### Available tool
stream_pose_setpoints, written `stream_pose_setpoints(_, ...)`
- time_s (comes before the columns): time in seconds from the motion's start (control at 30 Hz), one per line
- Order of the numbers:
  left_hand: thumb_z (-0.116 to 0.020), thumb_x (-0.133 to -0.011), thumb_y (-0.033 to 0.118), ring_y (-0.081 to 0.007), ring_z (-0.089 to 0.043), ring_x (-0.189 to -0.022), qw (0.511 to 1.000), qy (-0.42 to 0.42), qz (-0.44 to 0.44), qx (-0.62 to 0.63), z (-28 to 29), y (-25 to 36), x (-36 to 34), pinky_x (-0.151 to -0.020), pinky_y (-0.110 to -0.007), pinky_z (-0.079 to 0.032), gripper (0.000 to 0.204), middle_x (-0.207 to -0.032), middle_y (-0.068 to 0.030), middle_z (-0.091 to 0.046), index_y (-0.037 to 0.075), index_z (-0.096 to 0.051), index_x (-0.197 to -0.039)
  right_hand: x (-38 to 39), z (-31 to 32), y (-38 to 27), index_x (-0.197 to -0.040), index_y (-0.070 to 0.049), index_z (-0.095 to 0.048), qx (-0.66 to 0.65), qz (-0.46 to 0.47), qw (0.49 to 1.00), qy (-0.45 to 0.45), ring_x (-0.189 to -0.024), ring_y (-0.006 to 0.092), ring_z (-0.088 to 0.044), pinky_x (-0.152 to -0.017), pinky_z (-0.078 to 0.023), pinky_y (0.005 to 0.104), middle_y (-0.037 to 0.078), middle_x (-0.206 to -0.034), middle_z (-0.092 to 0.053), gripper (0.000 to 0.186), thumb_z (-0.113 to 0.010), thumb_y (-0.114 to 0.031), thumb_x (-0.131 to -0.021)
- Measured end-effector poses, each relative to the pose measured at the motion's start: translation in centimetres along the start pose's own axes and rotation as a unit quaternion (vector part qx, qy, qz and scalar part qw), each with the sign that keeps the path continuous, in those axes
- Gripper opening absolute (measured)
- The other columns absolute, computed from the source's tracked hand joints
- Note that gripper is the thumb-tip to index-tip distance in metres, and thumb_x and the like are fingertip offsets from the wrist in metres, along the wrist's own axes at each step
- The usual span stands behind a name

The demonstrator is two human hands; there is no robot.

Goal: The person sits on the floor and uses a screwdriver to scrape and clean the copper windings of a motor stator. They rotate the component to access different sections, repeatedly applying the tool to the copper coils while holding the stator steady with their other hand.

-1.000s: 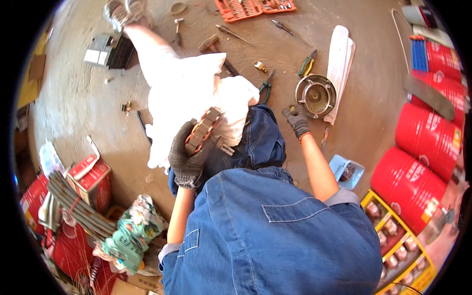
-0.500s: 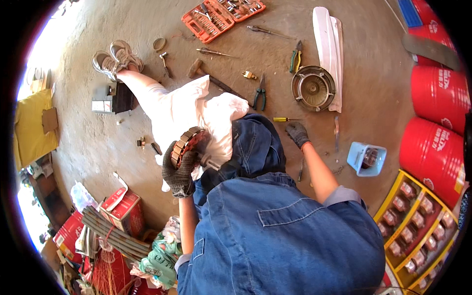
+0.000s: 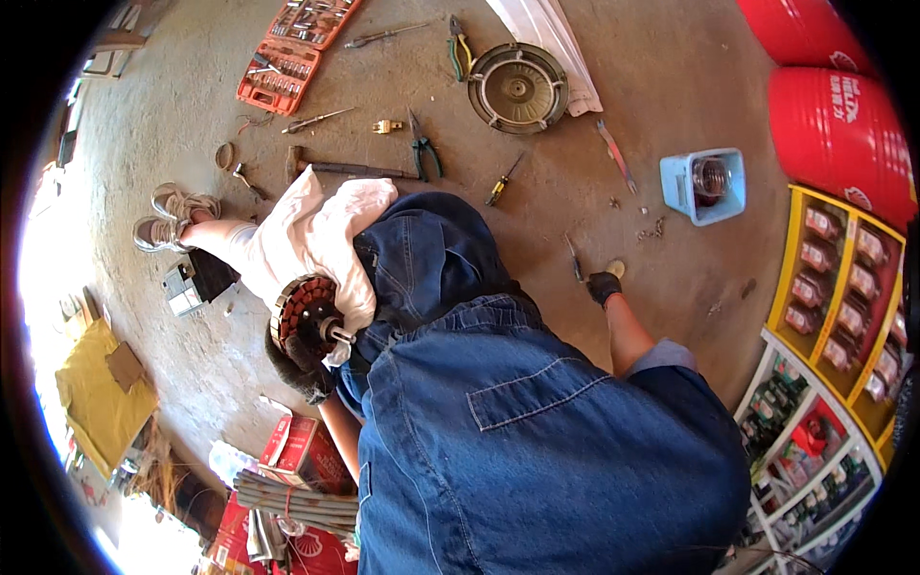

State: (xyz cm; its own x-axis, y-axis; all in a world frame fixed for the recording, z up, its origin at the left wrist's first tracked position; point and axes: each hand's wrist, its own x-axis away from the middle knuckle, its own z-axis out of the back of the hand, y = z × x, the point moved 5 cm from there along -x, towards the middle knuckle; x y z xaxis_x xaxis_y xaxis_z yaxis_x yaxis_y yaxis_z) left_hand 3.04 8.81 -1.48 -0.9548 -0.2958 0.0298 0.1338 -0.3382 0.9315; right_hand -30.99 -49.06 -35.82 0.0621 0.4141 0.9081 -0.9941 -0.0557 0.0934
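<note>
My left hand (image 3: 302,369), in a dark glove, is closed around a round motor core (image 3: 305,316) with copper-coloured segments and a metal shaft. It is held by my thigh, against the white cloth (image 3: 321,230) over my legs. My right hand (image 3: 604,287), also gloved, is down at the floor on my right. A tan disc (image 3: 615,269) lies right at its fingers, and a thin screwdriver (image 3: 573,257) is just to its left. The fingers look bunched, but whether they grip the disc cannot be made out.
Around me on the floor lie a hammer (image 3: 359,171), pliers (image 3: 422,149), a yellow-handled screwdriver (image 3: 503,182), a round metal housing (image 3: 517,88) and an orange socket set (image 3: 278,77). Farther right are a blue bin (image 3: 678,187), red drums (image 3: 834,125) and a yellow rack (image 3: 791,259).
The view has swung to the right. My right hand has drawn back from beside the yellow screwdriver to the tan disc. My left hand still holds the motor core, its shaft end now more visible.
</note>
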Motion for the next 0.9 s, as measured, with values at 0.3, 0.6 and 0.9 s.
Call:
stream_pose_setpoints(0.3,-0.061,-0.097,0.037,-0.027,-0.065,-0.102,0.998,0.035,-0.011,-0.056,-0.4,1.9,0.5,-0.087,-0.037,-0.055,0.054,-0.118,-0.0172,-0.064,-0.004,-0.049,-0.131,0.1,-4.6,-5.2,-0.114,-0.01,-0.066,0.299,0.137,0.941,0.08,-0.104,0.0303,-0.066,-0.087,-0.053,0.0421,0.014,-0.116,-0.068,0.042,-0.058,-0.039,-0.085)
stream_pose_setpoints(0.6,-0.074,-0.087,0.017,-0.0214,-0.064,-0.103,0.999,-0.001,-0.032,0.006,-0.7,0.1,1.5,-0.09,-0.035,-0.054,0.053,-0.117,-0.0125,-0.065,0.001,-0.051,-0.133,-5.3,-7.3,-7.1,-0.125,-0.016,-0.065,0.211,0.012,0.973,0.096,-0.122,0.0259,-0.06,-0.097,-0.05,0.0402,0.006,-0.135,-0.06,0.044,-0.056,-0.04,-0.09)
stream_pose_setpoints(0.9,-0.086,-0.075,0.026,-0.0173,-0.068,-0.089,0.997,0.059,0.015,-0.036,-3.1,3.4,2.5,-0.08,-0.031,-0.057,0.068,-0.102,-0.0117,-0.07,0.004,-0.053,-0.13,-11.3,-4.4,-16.6,-0.096,0.001,-0.07,0.26,0.346,0.884,0.178,-0.088,0.0413,-0.067,-0.077,-0.052,0.0467,0.028,-0.109,-0.067,0.036,-0.057,-0.031,-0.088)
